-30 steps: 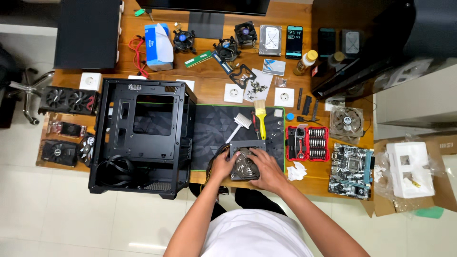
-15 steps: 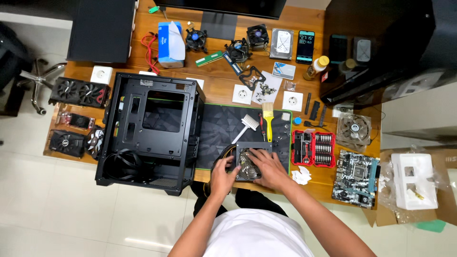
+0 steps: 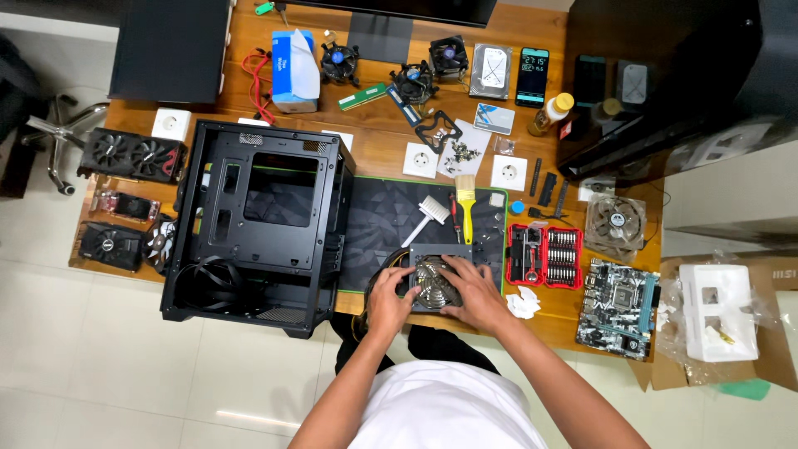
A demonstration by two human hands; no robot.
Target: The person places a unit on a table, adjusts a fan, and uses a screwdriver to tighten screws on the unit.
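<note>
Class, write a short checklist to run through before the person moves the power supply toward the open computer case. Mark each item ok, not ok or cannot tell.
1. Both hands on the power supply: ok; left hand at its left side, right hand across its top and right.
2. Computer case side open: ok.
3. Case bay free: not ok; black cables lie coiled in the lower part.
4. White brush and yellow brush out of the way: ok, both lie behind the power supply.
5. Power supply cables untangled: cannot tell.
6. Screwdriver set nearby: ok.
</note>
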